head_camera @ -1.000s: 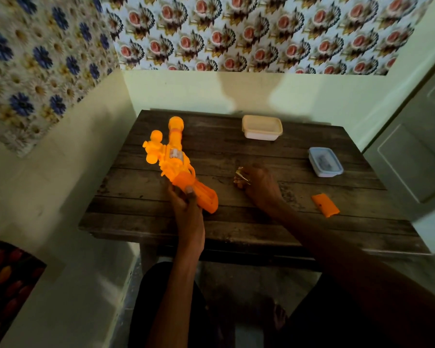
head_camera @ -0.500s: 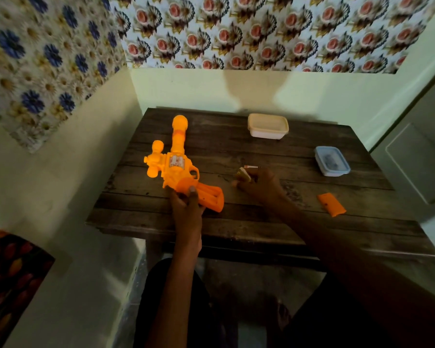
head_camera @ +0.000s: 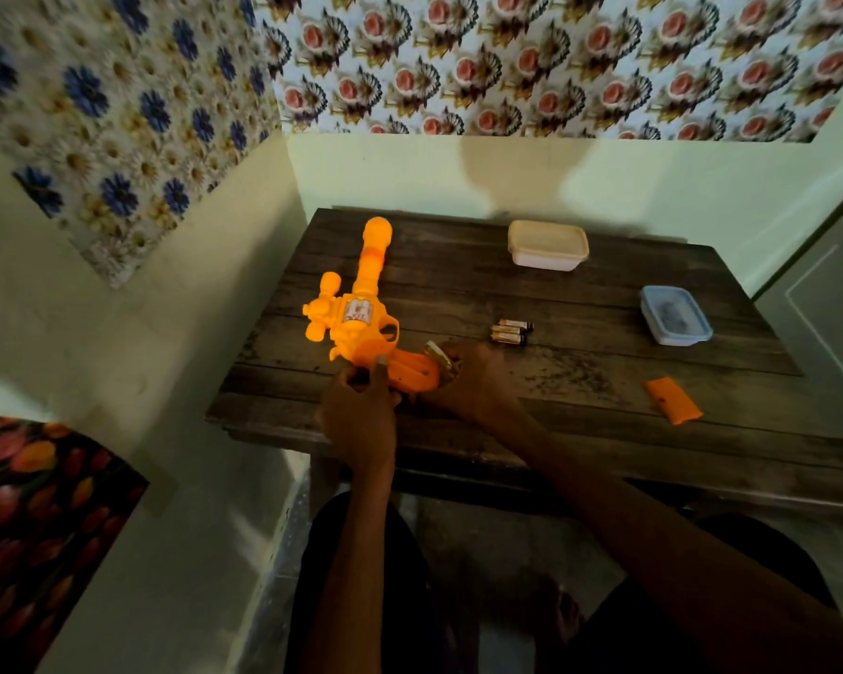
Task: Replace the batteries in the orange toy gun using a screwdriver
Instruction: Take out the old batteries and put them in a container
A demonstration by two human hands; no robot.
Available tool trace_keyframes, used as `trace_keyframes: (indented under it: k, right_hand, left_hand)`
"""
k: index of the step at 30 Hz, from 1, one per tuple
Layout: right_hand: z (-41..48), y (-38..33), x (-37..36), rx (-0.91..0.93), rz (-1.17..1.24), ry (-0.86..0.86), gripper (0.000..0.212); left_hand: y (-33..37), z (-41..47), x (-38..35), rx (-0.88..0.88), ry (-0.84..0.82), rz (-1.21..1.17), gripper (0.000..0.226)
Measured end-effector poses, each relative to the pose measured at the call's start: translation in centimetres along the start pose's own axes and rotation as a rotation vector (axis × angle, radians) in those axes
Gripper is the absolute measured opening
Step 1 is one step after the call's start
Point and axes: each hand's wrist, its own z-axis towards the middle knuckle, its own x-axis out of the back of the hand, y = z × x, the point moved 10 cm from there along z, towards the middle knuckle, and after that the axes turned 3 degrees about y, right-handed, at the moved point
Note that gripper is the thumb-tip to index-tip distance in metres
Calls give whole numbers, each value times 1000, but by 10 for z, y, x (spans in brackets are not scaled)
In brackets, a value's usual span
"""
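Observation:
The orange toy gun lies on the wooden table at its left side, barrel pointing away from me. My left hand grips the gun at the base of its handle. My right hand holds gold-coloured batteries right at the handle's open end. Two more batteries lie side by side on the table, just beyond my right hand. The orange battery cover lies flat at the right. No screwdriver is visible.
A cream lidded box stands at the table's far edge. A small blue-rimmed lidded box sits at the right. Walls close in on the left and behind the table; a door stands at the right.
My right hand moved left from the table's middle to the gun's handle with batteries in it, uncovering two batteries left on the table. The gun has turned a little in my left hand.

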Motion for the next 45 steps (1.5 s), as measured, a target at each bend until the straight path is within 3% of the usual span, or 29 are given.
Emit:
trace_keyframes:
  k: [4,7,9,13,16,20,23,29,34,40,45]
  right_hand:
    - [-3,-6,-7,-12,-33,-57,27]
    - [-12,11,18,-135,-71,-18,14]
    - [-22,38,45,-231,-163,10,16]
    - [-48,88,101,-409,-287,83,18]
    - [-55,106,131,-461,-367,176,19]
    - [-47,118,147,-464,-455,219,28]
    - [-40,128,146,-465,-448,217,34]
    - [-31,135,146,-448,-428,235,30]
    - [-1,136,153,-410,-530,143,26]
    - [76,145,192,-371,-337,351,21]
    - [134,202,166,-595,435,327,35]
  left_hand:
    - [-9,8,7,21,70,78,45]
    - [12,-4,16,-6,112,109,30]
    - [31,-13,16,-113,117,90,23]
    - [64,-44,-14,-359,-65,50,17]
    - [82,-81,-52,-575,-278,168,19]
    - [74,-119,-107,-699,-569,497,32]
    - [69,-121,-121,-675,-596,650,44]
    - [62,-119,-129,-738,-630,731,43]
    - [58,-117,-131,-740,-626,732,42]
    - [52,-113,-136,-723,-639,757,43]
    - [55,-107,-141,-736,-662,775,42]
